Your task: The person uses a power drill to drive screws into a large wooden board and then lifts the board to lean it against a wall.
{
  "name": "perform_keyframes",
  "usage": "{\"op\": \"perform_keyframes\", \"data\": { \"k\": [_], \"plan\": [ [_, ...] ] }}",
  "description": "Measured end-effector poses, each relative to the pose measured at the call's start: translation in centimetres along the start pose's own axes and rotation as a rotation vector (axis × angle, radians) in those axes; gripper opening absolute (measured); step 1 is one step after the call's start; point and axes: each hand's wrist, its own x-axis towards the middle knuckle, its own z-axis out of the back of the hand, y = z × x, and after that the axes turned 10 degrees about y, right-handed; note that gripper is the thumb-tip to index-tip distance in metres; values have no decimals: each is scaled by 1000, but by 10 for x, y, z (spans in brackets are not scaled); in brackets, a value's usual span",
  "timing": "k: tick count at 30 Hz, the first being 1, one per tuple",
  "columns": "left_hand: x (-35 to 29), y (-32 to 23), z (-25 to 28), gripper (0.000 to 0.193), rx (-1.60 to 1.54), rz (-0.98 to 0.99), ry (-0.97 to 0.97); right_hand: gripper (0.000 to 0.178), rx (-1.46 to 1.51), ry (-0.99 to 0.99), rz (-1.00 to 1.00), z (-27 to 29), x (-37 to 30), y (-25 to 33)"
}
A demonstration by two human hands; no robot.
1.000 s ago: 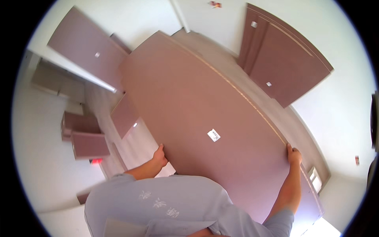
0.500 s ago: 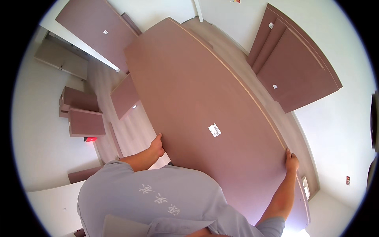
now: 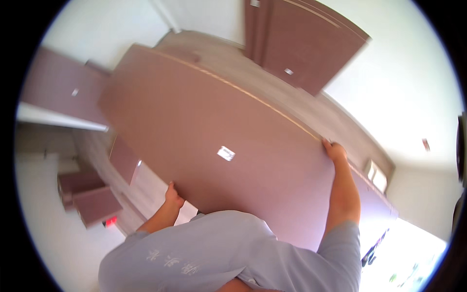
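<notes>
Left hand [image 3: 174, 197] at eight o'clock and right hand [image 3: 335, 150] at three grip the brown panel [image 3: 224, 129], not let go yet.

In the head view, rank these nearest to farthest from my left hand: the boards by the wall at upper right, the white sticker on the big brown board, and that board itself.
1. Big brown board: touching the left hand at its edge.
2. White sticker: on that board, right of the hand.
3. Wall boards: farthest, upper right.
</notes>
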Motion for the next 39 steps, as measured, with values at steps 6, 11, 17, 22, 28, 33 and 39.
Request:
{"op": "perform_keyframes", "data": {
  "k": [6,11,17,22,28,33,39],
  "plan": [
    [-1,-3,-21,58,51,42,-27,87,22,46,-57,10,-16,8],
    [-9,-2,-24,58,92,82,-8,83,62,48,-41,12,-27,14],
    [-1,-7,-7,59,307,129,35,62,162,-306,53,-29,-51,-1],
    [-14,7,-6,60,479,203,64,62,245,-592,175,-117,-102,-12],
    [-29,50,7,60,691,165,13,58,268,-424,384,-188,-196,-32],
    [-41,109,7,65,651,106,156,56,136,-246,546,-239,-273,-92],
    [-75,163,-14,68,953,109,72,55,223,-167,383,-309,-381,-214]
  ]
}}
